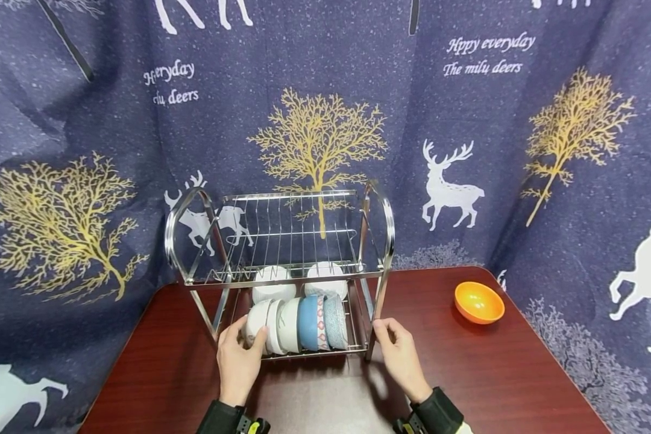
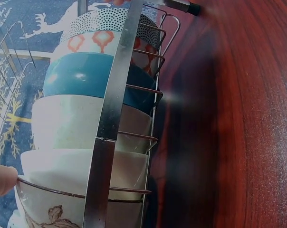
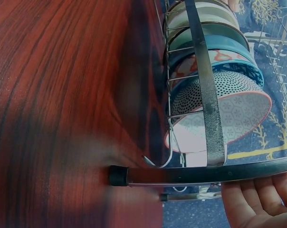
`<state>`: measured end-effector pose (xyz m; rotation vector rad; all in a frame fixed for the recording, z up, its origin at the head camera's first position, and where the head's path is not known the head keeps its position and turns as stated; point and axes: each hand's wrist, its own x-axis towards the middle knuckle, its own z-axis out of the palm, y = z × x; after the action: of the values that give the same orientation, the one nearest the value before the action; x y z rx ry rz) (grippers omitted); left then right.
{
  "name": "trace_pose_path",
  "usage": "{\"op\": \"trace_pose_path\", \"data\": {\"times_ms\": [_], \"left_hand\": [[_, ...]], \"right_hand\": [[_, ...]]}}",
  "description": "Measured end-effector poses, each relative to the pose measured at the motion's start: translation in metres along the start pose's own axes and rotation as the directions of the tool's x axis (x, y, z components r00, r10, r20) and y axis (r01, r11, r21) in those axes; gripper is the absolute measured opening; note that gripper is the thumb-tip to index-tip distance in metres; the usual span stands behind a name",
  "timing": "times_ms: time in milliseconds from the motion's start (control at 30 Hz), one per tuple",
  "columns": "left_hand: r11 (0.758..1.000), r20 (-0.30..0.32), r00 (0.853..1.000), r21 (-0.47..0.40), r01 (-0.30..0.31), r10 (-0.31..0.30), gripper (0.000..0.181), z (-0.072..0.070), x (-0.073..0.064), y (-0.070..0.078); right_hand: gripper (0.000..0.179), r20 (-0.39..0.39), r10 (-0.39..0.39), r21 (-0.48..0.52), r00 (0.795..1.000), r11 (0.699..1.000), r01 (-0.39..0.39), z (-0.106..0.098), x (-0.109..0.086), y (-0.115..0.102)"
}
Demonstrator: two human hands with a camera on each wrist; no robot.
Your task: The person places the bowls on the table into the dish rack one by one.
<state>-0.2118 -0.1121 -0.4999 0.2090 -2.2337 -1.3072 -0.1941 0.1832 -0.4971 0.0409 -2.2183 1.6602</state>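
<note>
My left hand (image 1: 239, 364) holds the leftmost white bowl (image 1: 257, 314), thumb on its right side and fingers at its left. In the left wrist view that bowl has a brown flower print and a dark rim. It stands on its side in the lower tier of a metal dish rack (image 1: 304, 283). Beside it stand pale bowls (image 1: 289, 325), a blue bowl (image 1: 307, 322), a red-patterned bowl (image 1: 321, 322) and a dotted bowl (image 1: 335, 322). My right hand (image 1: 402, 358) grips the rack's right front leg (image 3: 181, 175), fingers curled behind it.
Two white bowls (image 1: 326, 279) stand in the back row of the lower tier. An orange bowl (image 1: 478, 302) sits on the brown table (image 1: 499, 374) at the right. Behind hangs a dark blue deer-print curtain (image 1: 401, 120).
</note>
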Motion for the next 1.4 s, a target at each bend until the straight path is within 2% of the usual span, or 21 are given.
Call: {"op": "trace_pose_path", "data": {"times_ms": [200, 533, 633, 733, 867, 933, 1067, 1400], "left_hand": [[0.999, -0.006, 0.999, 0.005, -0.044, 0.044, 0.044, 0.001, 0.000, 0.001], [0.986, -0.017, 0.986, -0.004, -0.169, 0.169, 0.052, 0.011, -0.004, 0.015], [0.979, -0.023, 0.979, -0.012, -0.204, 0.204, 0.052, 0.014, -0.006, 0.022], [0.969, -0.028, 0.968, -0.009, -0.249, 0.248, 0.052, 0.018, -0.008, 0.028], [0.946, -0.049, 0.945, 0.000, -0.325, 0.324, 0.052, 0.027, -0.011, 0.033], [0.936, -0.057, 0.934, 0.001, -0.353, 0.352, 0.052, 0.031, -0.012, 0.036], [0.924, -0.040, 0.923, -0.025, -0.383, 0.382, 0.052, 0.040, -0.016, 0.043], [0.904, 0.028, 0.904, -0.046, -0.425, 0.427, 0.054, 0.056, -0.023, 0.064]], "right_hand": [[0.014, 0.013, -0.002, -0.003, 1.000, 1.000, 0.002, -0.003, -0.005, -0.027], [0.014, 0.017, 0.022, 0.010, 1.000, 1.000, -0.022, -0.004, -0.005, -0.031], [0.014, 0.016, 0.009, 0.001, 1.000, 1.000, -0.009, -0.004, -0.005, -0.029], [0.014, 0.011, 0.009, 0.005, 1.000, 1.000, -0.009, -0.003, -0.003, -0.015], [0.015, 0.004, 0.013, 0.012, 1.000, 1.000, -0.013, -0.001, 0.000, 0.004], [0.017, 0.006, 0.003, 0.016, 1.000, 1.000, -0.003, -0.001, 0.000, 0.006], [0.021, 0.005, -0.015, 0.035, 1.000, 0.999, 0.015, -0.002, 0.000, 0.009], [0.023, 0.015, -0.030, 0.008, 0.999, 1.000, 0.030, -0.002, -0.001, 0.009]]}}
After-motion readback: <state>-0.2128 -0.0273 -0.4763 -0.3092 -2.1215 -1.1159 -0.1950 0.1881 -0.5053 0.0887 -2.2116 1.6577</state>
